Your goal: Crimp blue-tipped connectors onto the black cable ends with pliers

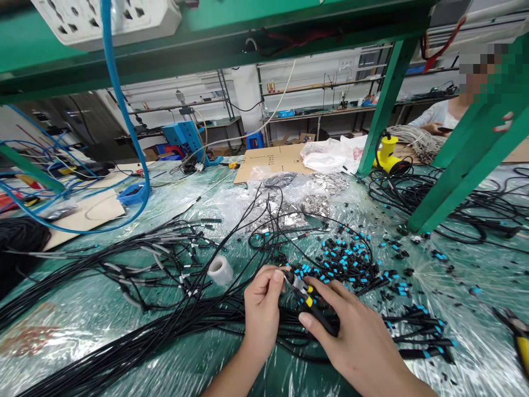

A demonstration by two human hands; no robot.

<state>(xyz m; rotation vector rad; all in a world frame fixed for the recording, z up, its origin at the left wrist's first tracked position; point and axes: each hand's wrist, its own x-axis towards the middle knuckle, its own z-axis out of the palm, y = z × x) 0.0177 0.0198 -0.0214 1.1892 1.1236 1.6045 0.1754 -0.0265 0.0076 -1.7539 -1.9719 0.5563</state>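
My right hand grips a pair of yellow-and-black handled pliers, with the jaws pointing up and left. My left hand pinches a thin black cable right at those jaws, though the fingers hide its end. Beneath both hands runs a thick bundle of black cables. Just beyond them lies a heap of black connectors with blue tips. A roll of clear tape stands left of my left hand.
Plastic sheeting covers the green bench. A second pair of yellow-handled pliers lies at the right edge. Green steel shelf legs rise at the right. A person sits beyond, near a coil of grey cables.
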